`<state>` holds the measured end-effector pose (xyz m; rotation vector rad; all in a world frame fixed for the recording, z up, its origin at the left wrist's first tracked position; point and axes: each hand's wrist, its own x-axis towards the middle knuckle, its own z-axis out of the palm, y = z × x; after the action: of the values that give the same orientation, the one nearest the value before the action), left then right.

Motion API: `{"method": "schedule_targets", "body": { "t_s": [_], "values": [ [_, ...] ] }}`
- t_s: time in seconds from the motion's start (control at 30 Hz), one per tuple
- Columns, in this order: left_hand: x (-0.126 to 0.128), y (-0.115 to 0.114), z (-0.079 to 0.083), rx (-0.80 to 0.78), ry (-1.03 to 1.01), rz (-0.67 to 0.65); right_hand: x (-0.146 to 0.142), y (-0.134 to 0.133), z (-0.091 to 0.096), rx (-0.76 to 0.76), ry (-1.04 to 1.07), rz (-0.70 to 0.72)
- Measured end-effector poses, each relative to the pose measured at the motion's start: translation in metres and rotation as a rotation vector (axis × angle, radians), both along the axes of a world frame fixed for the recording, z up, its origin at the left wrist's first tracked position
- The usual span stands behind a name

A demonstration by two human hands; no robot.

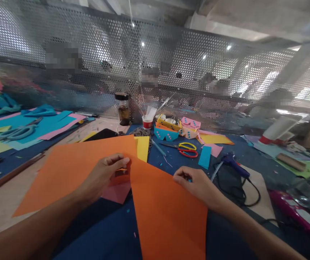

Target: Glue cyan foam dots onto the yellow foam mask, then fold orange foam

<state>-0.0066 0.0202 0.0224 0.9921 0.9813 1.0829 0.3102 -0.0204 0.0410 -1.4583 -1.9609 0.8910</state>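
Left hand (pixel 111 167): its thumb and fingers pinched the upper left edge of the near orange sheet (pixel 168 209), the gap narrow.
Right hand (pixel 191 177): its fingers were curled closed on that sheet's upper right edge.
Sheet position: it was held between both hands, over the blue worktop (pixel 98 231).
Farther orange paper (pixel 70 159): it spread behind the left hand; whether it joined the sheet could not be told.
Scissors (pixel 189 153): they lay beyond the right hand.
Glue gun (pixel 236 167): it rested rightward.
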Motion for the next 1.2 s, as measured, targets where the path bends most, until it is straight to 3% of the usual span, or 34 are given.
{"method": "schedule_targets", "body": {
  "t_s": [0.33,0.67,1.2],
  "values": [
    [0.0006,-0.0009,0.0014,-0.039,-0.05,0.073,-0.0025,-0.0001,-0.0066,-0.025,-0.013,0.002],
    [-0.0015,0.0007,-0.0065,-0.023,-0.021,0.011,-0.0045,-0.0013,-0.0075,-0.089,-0.044,-0.007],
    [-0.0008,0.0,-0.0075,-0.031,0.056,0.029,-0.0036,-0.0013,-0.0077,-0.094,-0.082,0.017]
  ]
}}
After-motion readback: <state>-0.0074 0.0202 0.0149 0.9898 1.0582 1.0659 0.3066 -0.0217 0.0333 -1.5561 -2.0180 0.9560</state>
